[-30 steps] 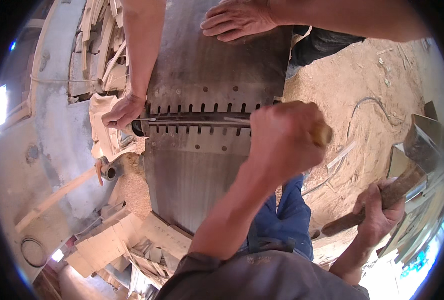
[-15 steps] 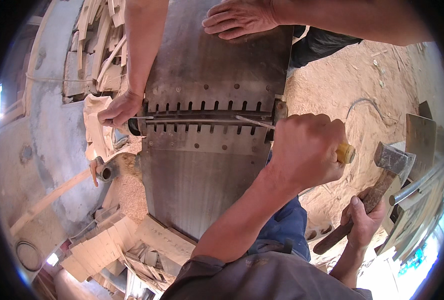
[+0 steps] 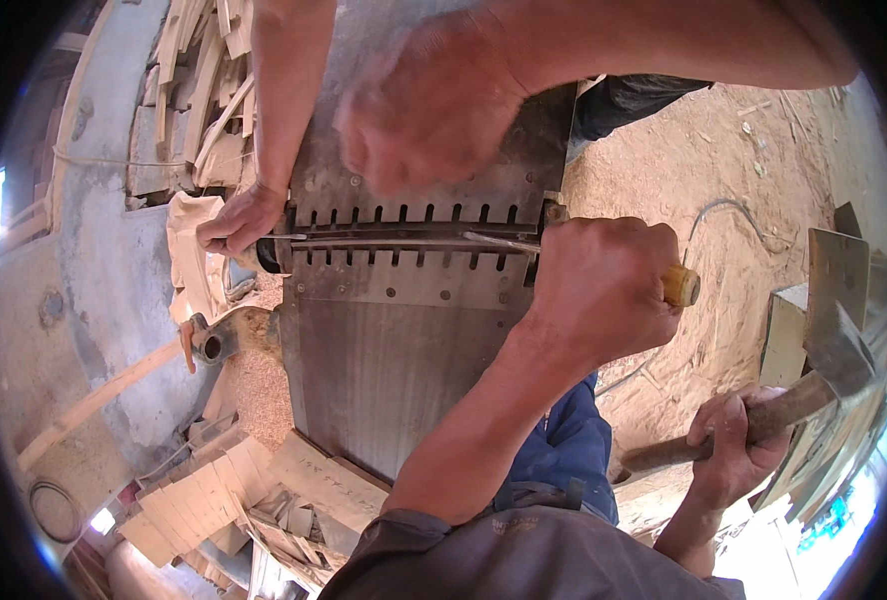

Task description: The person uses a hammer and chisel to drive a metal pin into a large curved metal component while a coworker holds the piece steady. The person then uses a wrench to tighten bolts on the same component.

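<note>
Two hands belong to the wearer in the head view. His left hand is clamped on a yellow-handled chisel, whose long axis runs roughly level across the picture, tip pointing left into the slot of the grey metal planer surface. His right hand is closed round a hammer, head raised up and to the right, well apart from the chisel. Another person's hand grips the slot's left end; a second, blurred, hovers above.
</note>
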Demonstrator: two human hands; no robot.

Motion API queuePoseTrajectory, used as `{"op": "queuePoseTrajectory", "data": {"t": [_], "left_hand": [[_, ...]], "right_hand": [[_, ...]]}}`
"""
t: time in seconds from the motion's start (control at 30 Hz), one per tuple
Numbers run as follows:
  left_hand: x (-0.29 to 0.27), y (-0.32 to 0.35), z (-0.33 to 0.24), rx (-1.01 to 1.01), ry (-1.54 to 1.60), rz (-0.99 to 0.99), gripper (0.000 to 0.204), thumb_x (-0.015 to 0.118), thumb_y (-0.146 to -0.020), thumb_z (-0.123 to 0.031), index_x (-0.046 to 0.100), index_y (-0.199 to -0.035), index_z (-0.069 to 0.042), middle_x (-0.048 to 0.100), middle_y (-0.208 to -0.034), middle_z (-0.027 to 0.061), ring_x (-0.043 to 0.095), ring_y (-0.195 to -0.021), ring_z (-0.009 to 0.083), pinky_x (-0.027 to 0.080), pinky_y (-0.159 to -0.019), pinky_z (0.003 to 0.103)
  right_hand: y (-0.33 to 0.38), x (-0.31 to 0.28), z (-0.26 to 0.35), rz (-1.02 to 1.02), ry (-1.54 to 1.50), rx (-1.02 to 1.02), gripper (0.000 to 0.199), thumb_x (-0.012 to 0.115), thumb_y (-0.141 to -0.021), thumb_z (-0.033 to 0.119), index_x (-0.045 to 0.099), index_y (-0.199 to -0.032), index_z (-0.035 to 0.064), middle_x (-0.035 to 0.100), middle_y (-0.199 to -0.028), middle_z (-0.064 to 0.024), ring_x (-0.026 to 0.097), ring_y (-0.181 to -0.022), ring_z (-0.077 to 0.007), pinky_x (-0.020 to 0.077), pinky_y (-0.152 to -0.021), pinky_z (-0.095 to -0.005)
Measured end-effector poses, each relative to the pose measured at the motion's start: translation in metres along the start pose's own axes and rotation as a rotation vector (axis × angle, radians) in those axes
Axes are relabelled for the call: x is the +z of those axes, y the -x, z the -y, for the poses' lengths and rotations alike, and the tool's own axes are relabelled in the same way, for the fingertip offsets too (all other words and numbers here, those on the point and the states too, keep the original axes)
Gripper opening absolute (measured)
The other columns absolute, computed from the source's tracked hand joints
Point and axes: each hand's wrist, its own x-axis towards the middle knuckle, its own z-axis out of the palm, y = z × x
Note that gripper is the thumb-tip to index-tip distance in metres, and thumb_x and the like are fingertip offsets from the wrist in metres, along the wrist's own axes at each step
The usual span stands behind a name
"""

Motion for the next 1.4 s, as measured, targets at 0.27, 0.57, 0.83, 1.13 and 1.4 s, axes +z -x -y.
{"op": "queuePoseTrajectory", "data": {"t": [0.27,0.57,0.83,1.13,1.4], "left_hand": [[-0.006,-0.006,-0.008,0.014,-0.032,-0.017,0.021,0.078,-0.054,-0.011,0.066,-0.071,-0.013,0.062,-0.063,0.0085,0.065,-0.059,0.0313,0.05,-0.052,0.04],[-0.005,-0.004,-0.003,-0.024,0.007,0.013,0.02,0.078,-0.055,-0.01,0.065,-0.07,-0.012,0.06,-0.062,0.0087,0.065,-0.058,0.0311,0.049,-0.053,0.039],[-0.006,-0.003,0.001,-0.043,0.036,0.007,0.02,0.078,-0.056,-0.009,0.066,-0.071,-0.011,0.064,-0.066,0.01,0.065,-0.06,0.0321,0.051,-0.054,0.039],[0.002,-0.008,-0.001,-0.037,0.003,0.012,0.017,0.078,-0.058,-0.008,0.066,-0.07,-0.011,0.064,-0.064,0.0101,0.066,-0.059,0.0325,0.051,-0.054,0.04],[0.021,-0.012,0.001,-0.106,-0.158,0.213,0.015,0.076,-0.059,-0.015,0.067,-0.071,-0.01,0.065,-0.065,0.0132,0.067,-0.063,0.0355,0.051,-0.056,0.044]], "right_hand": [[-0.005,0.008,0.0,0.188,0.245,0.256,0.021,0.07,-0.09,-0.005,0.055,-0.103,0.0013,0.057,-0.074,-0.0016,0.056,-0.056,-0.0092,0.0453,-0.053,-0.0246],[0.004,0.003,-0.016,0.261,0.405,0.023,0.024,0.07,-0.089,-0.007,0.053,-0.104,0.0012,0.056,-0.08,-0.0037,0.054,-0.063,-0.0091,0.0442,-0.054,-0.0251],[-0.014,-0.016,0.016,-0.047,-0.092,-0.094,0.03,0.061,-0.081,-0.011,0.055,-0.106,0.0031,0.057,-0.079,-0.0054,0.052,-0.055,-0.013,0.0446,-0.046,-0.0262],[-0.015,-0.015,0.0,0.163,0.232,0.101,0.026,0.073,-0.087,-0.005,0.054,-0.102,0.0049,0.056,-0.076,-0.001,0.054,-0.057,-0.0077,0.0448,-0.05,-0.0238],[-0.048,-0.057,0.026,-0.236,0.087,-0.303,0.012,0.058,-0.098,0.003,0.057,-0.11,0.0019,0.049,-0.068,-0.0036,0.048,-0.05,-0.0107,0.0384,-0.04,-0.0234]]}}
